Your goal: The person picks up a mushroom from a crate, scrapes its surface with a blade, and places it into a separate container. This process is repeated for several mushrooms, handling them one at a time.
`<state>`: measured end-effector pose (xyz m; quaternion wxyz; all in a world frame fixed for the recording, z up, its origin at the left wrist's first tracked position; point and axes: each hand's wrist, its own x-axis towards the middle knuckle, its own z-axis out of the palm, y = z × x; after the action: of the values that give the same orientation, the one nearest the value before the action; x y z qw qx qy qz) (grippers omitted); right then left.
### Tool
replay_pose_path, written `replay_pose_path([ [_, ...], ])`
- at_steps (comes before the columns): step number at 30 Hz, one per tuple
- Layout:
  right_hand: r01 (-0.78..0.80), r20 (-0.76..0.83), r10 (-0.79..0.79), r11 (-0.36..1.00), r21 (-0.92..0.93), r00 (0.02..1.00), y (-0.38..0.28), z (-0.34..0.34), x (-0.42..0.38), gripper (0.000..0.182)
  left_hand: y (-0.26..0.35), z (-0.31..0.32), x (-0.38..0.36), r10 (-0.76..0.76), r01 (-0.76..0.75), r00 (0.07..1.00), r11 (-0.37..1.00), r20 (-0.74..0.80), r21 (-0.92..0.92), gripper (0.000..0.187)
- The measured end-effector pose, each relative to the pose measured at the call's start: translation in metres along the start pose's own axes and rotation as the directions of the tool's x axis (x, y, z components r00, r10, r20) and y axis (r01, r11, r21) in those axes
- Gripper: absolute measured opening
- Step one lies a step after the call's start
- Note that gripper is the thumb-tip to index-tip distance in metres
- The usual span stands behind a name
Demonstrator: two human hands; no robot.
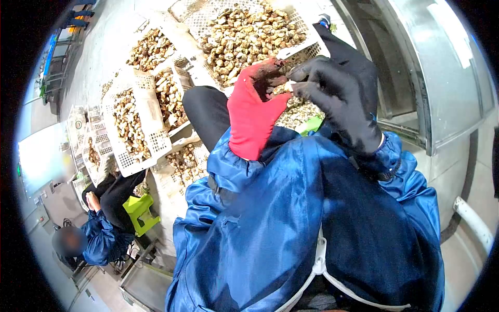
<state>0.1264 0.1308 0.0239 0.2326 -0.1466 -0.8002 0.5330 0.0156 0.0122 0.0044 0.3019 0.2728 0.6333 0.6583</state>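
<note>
My left hand (253, 110) wears a red glove with dark stained fingertips, its thumb and fingers curved round a small brownish shellfish (280, 89). My right hand (338, 99), in a dark grey glove, meets it from the other side, thumb and forefinger pinched on the same piece near its pale edge. Both hands are raised in front of my knees. Below them lies a heap of small pale shellfish (301, 112), with a bit of bright green plastic (312, 125) beside it.
White perforated crates (160, 141) filled with shellfish (247, 39) stand ahead and to the left. A seated person (101, 236) in blue is at the lower left, beside a green stool (140, 213). Metal-framed glass panels (447, 62) rise at the right.
</note>
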Motion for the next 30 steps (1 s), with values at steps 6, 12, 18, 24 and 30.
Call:
replay_pose_path([
  [6,-0.347,0.099,0.341,0.814,0.466,0.935,-0.007,-0.005,0.002,0.018,-0.002,-0.008,0.003,-0.231,0.253,0.968,0.897,0.102,-0.364,0.048],
  [12,-0.273,0.116,0.251,0.928,0.253,0.961,0.0,-0.005,0.003,0.012,0.001,-0.011,0.006,-0.329,0.398,0.916,0.81,0.228,-0.431,0.041],
  [18,-0.332,-0.039,0.339,0.936,0.117,0.94,0.026,-0.01,0.008,0.013,-0.003,-0.028,0.002,-0.239,0.383,0.907,0.81,0.347,-0.443,0.022],
  [24,-0.112,0.003,0.114,0.978,-0.177,0.993,0.044,-0.017,0.002,0.013,-0.025,-0.073,-0.008,-0.363,0.419,0.908,0.766,0.21,-0.488,0.025],
  [30,-0.393,0.139,0.393,0.919,-0.026,0.909,0.047,-0.016,-0.001,0.006,-0.054,-0.14,-0.024,0.142,-0.128,0.988,0.974,-0.062,0.189,0.04],
])
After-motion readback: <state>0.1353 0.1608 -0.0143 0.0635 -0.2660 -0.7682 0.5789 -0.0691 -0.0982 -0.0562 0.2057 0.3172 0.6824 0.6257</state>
